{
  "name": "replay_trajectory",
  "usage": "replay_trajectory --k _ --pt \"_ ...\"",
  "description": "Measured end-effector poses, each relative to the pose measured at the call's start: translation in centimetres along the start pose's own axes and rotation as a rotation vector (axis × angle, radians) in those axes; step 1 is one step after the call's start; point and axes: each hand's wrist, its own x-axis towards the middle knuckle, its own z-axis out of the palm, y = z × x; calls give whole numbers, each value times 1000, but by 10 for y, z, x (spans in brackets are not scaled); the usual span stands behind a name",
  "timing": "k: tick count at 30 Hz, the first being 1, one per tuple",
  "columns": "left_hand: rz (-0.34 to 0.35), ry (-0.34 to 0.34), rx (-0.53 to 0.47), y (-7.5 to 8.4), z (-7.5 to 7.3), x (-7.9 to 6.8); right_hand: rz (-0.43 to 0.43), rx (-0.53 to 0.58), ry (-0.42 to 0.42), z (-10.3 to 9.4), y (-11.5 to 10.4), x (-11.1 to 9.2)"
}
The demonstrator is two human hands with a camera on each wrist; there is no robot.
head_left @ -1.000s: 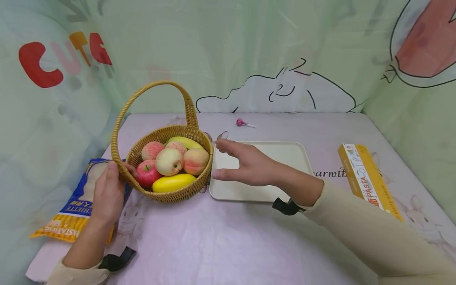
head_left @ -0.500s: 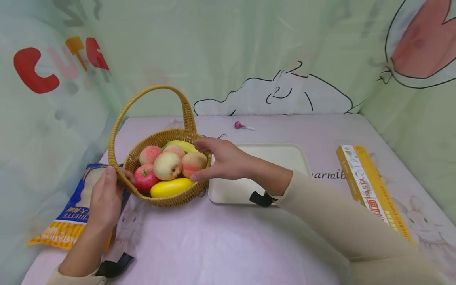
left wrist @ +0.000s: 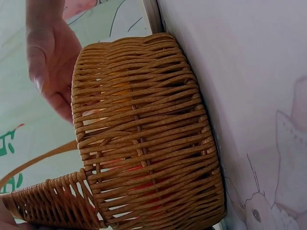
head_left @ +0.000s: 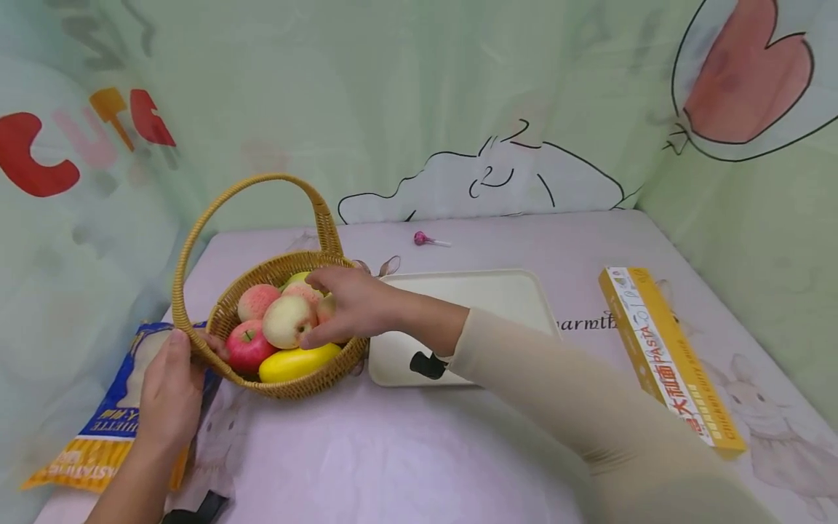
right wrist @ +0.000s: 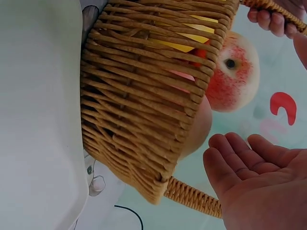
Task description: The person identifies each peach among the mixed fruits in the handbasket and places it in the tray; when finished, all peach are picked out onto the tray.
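A wicker basket [head_left: 308, 384] full of fruit stands left of centre in the head view. My left hand [head_left: 172, 393] grips the near base of its tall handle [head_left: 196, 236]; the curled fingers show in the right wrist view. Over the fruit reaches my right hand [head_left: 356, 302], fingers and thumb spread and holding nothing. It is nearest a pale red-speckled fruit [head_left: 285, 322] and a peach [right wrist: 199, 129], which it partly covers in the head view. Also inside are a red apple [head_left: 247, 351], a yellow mango-shaped fruit [head_left: 294, 362] and more pinkish fruit [head_left: 258, 301].
A cream tray [head_left: 484, 287] lies just right of the basket, under the right forearm. Beyond it is a pink lollipop [head_left: 420, 238]. A yellow pasta box [head_left: 671, 356] lies at the right, and a blue-and-yellow pasta bag [head_left: 98, 437] sits at the left beneath the left hand.
My right hand has moved left from above the tray's edge to over the fruit. The left hand has kept its hold on the handle. The head view has shifted slightly.
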Motion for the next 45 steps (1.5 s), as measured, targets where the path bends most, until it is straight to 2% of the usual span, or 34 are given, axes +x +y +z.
replay_trajectory --k 4,9,15,19,23,25,33,40,45 --pt "17 8 -35 -2 -2 -4 -31 -38 -16 10 -5 10" --pt "14 11 -78 -6 -8 -12 -31 -47 -47 23 -11 20" --pt "0 8 19 -10 -11 -15 17 -55 -53 33 -14 29" --pt "-19 9 34 -10 -8 -14 25 -65 -63 34 -14 33" --pt "-10 11 -37 -9 -5 -13 3 -88 -80 34 -15 36" --pt "-1 8 -37 -8 -4 -12 -1 -106 -83 33 -16 38" --pt "-32 8 44 -5 -1 -7 5 -212 -111 29 -22 44" --pt "-31 11 63 -3 1 -3 -10 -329 -122 28 -28 51" --pt "-34 10 63 -1 1 -1 -7 -364 -124 28 -29 53"
